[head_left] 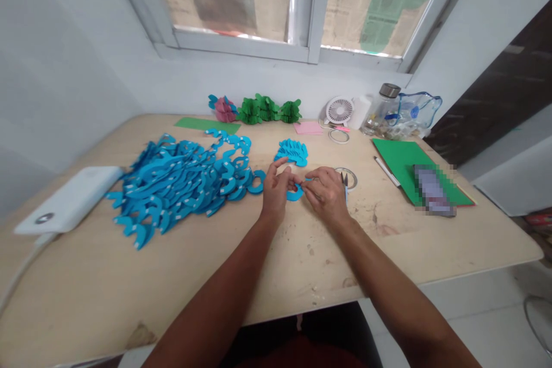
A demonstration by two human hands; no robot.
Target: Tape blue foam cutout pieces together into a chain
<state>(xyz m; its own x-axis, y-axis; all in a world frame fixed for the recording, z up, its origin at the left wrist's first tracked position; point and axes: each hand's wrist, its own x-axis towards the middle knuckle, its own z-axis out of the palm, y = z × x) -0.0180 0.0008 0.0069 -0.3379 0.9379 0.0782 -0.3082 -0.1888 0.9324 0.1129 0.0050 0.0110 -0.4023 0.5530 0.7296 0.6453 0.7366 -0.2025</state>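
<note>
Both hands working close over a curved blue paper piece point(294, 194), which is lying on the table point(302, 253) between them. Left hand point(276, 192): fingers curving, slightly parted, by the piece; cannot tell if they are gripping it. Right hand point(328, 192): thumb and forefinger pressing together at its edge; what they are pinching, too small to tell. Looks like fine fingertip work, calling for a steady piece and light pressure. Pile of blue pieces point(181, 184) spreading to the left.
</note>
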